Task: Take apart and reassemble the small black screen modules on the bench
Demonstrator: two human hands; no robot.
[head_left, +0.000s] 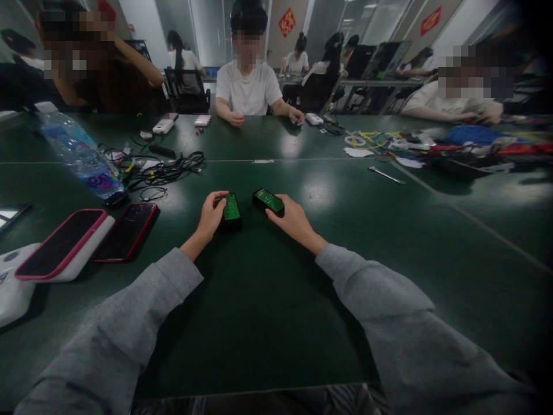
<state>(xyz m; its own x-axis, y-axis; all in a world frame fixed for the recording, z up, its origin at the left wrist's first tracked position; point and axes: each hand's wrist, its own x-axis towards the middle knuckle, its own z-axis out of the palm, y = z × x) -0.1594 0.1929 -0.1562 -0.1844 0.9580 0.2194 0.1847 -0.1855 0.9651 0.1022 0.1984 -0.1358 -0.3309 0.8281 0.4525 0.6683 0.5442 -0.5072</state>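
Two small black boxes, each with a green circuit board facing up, are in front of me over the green table (259, 323). My left hand (211, 216) is closed around the side of the left circuit-board box (232, 207), thumb at the board's edge. My right hand (296, 219) grips the near right end of the other circuit-board box (268, 200), which lies at a slant. A short gap separates the boxes. Their undersides are hidden, so I cannot tell whether they rest on the tabletop.
On the left are a tilted water bottle (82, 155), black cables (168, 170), a red-edged phone (129, 230) and a pink-rimmed phone (64, 245) on a white object. A wrench (386, 174) and heaped wires (389, 141) lie to the right. A person in white (248, 86) sits opposite.
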